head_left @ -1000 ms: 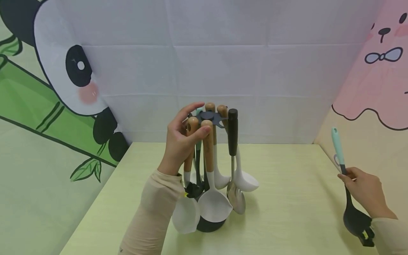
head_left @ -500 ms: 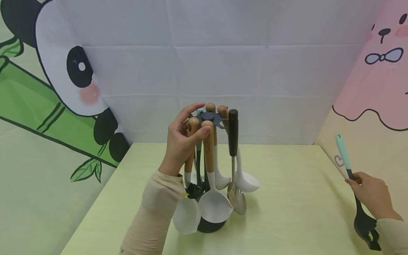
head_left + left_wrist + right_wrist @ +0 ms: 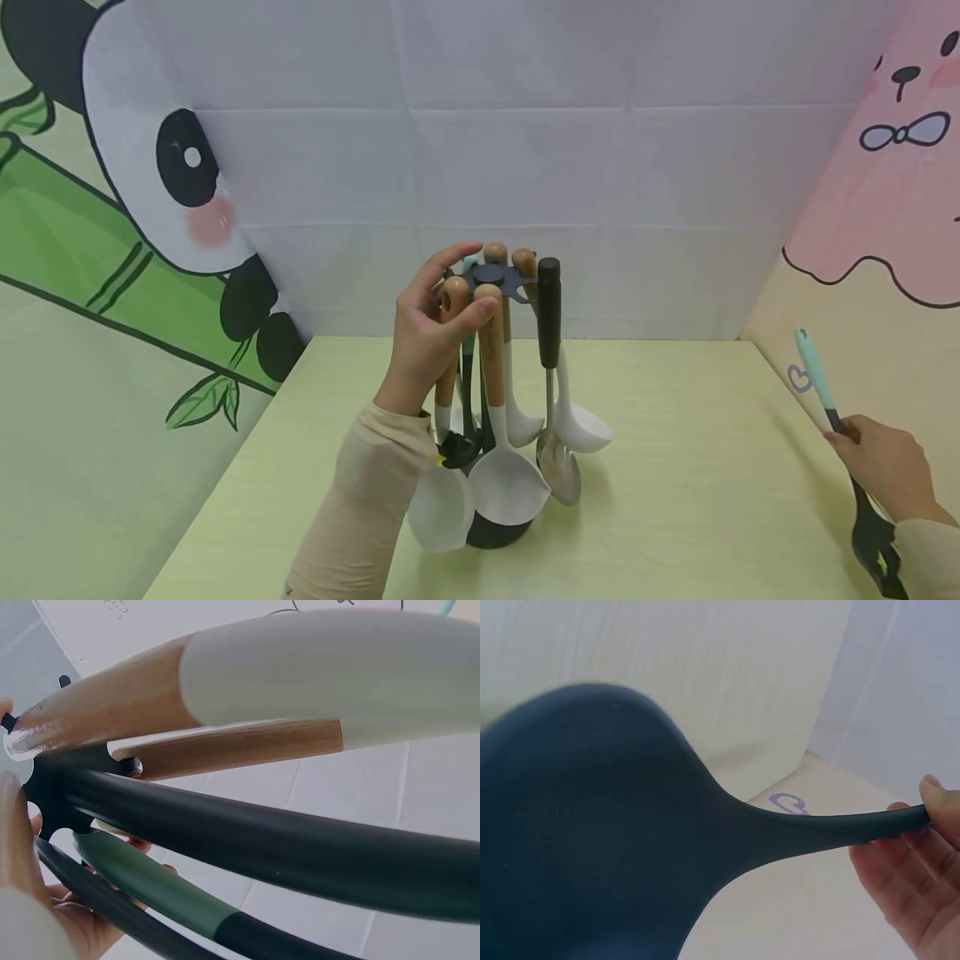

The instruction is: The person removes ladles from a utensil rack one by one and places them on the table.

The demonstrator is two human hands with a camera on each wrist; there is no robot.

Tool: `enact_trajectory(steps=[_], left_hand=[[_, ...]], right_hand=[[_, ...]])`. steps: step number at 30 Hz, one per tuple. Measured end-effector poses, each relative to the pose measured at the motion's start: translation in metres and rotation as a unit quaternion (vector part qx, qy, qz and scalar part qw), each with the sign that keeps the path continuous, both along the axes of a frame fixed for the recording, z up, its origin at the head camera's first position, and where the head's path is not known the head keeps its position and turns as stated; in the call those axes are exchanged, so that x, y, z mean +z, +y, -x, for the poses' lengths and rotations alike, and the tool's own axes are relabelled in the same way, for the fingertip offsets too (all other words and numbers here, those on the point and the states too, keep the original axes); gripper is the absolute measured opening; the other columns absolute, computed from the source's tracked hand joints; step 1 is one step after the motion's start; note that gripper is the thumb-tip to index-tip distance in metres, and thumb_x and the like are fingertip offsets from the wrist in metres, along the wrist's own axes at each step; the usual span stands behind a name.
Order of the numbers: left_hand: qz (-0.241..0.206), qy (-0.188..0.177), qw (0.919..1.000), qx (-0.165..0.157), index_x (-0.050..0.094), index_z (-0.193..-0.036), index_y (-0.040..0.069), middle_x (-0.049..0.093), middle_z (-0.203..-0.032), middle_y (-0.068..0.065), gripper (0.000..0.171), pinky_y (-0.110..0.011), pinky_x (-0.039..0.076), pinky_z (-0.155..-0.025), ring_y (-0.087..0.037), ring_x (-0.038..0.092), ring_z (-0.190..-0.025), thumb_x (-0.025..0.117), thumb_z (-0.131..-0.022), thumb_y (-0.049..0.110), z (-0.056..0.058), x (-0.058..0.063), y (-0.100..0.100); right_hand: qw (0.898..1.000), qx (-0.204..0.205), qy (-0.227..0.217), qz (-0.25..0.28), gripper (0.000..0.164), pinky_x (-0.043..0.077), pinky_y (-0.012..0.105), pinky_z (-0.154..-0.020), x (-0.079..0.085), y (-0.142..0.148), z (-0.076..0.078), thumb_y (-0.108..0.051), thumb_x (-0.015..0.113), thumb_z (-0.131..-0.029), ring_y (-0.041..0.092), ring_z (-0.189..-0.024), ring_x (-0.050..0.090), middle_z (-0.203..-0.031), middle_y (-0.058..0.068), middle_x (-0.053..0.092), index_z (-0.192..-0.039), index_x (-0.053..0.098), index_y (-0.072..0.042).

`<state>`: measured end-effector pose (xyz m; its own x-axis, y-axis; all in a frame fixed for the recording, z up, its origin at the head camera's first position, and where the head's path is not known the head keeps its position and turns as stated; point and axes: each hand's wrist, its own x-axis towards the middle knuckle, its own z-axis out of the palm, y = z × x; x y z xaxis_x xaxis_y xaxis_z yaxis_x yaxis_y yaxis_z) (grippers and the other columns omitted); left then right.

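Observation:
My left hand (image 3: 427, 333) grips the top of a dark utensil holder (image 3: 489, 273), its thumb over a wooden handle and its fingers round the far side. Hanging from the holder are several utensils, among them a white ladle (image 3: 510, 487) with a wooden handle and a steel spoon (image 3: 558, 475) with a black handle. In the left wrist view the handles fan out from the dark hub (image 3: 52, 784). At the far right, my right hand (image 3: 892, 467) pinches the black neck of a cooking spoon (image 3: 813, 367) with a mint handle. Its broad dark head (image 3: 592, 840) fills much of the right wrist view.
The holder's round black base (image 3: 498, 533) stands on a pale yellow table (image 3: 675, 500). A white cloth wall (image 3: 517, 167) rises behind the table. A panda drawing covers the left wall (image 3: 90, 375), and a pink animal the right wall (image 3: 862, 225).
My right hand has moved right and slightly toward me with the cooking spoon, whose handle leans a little more to the left. The left hand keeps its grip on the holder.

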<state>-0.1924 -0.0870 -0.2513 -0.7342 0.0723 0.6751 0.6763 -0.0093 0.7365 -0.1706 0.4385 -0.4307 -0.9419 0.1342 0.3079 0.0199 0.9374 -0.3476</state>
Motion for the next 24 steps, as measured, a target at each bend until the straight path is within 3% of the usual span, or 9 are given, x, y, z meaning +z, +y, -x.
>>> enact_trajectory(steps=[6,12,17,24], left_hand=[[0.001,0.0,1.0,0.003,0.056,-0.134,-0.001,0.052,-0.085,-0.002,0.101,-0.026,0.047,-0.063,-0.015,0.049,-0.074,0.074,-0.068,0.073,0.0,-0.001,-0.001],[0.006,0.009,0.9999,0.004,0.056,-0.134,0.001,0.06,-0.102,-0.009,0.097,-0.027,0.048,-0.066,-0.016,0.054,-0.078,0.073,-0.071,0.072,0.0,-0.002,-0.001],[0.006,0.009,0.9999,0.003,0.056,-0.134,0.001,0.059,-0.092,-0.004,0.097,-0.027,0.048,-0.065,-0.016,0.053,-0.076,0.073,-0.071,0.072,0.0,-0.002,-0.001],[0.01,0.0,0.9999,0.008,0.056,-0.135,0.002,0.061,-0.103,-0.011,0.099,-0.028,0.05,-0.068,-0.016,0.056,-0.08,0.073,-0.069,0.074,0.0,-0.002,-0.001]], right_hand=[[1.0,0.007,0.001,-0.008,0.022,0.036,0.034,-0.045,-0.005,0.004,-0.003,-0.005,0.066,-0.089,0.02,-0.052,0.047,-0.064,0.011,0.06,-0.087,0.059,0.015],[1.0,0.002,-0.018,-0.014,0.023,0.039,0.037,-0.045,-0.007,0.009,-0.004,-0.006,0.068,-0.09,0.024,-0.054,0.052,-0.065,0.015,0.06,-0.087,0.058,0.015],[0.999,-0.008,-0.032,-0.015,0.022,0.039,0.036,-0.045,-0.011,0.014,-0.005,-0.006,0.068,-0.089,0.024,-0.053,0.052,-0.065,0.014,0.06,-0.084,0.058,0.014],[0.998,-0.022,-0.048,-0.017,0.025,0.039,0.037,-0.045,-0.02,0.023,-0.005,-0.007,0.068,-0.087,0.024,-0.054,0.05,-0.065,0.016,0.059,-0.085,0.057,0.015]])
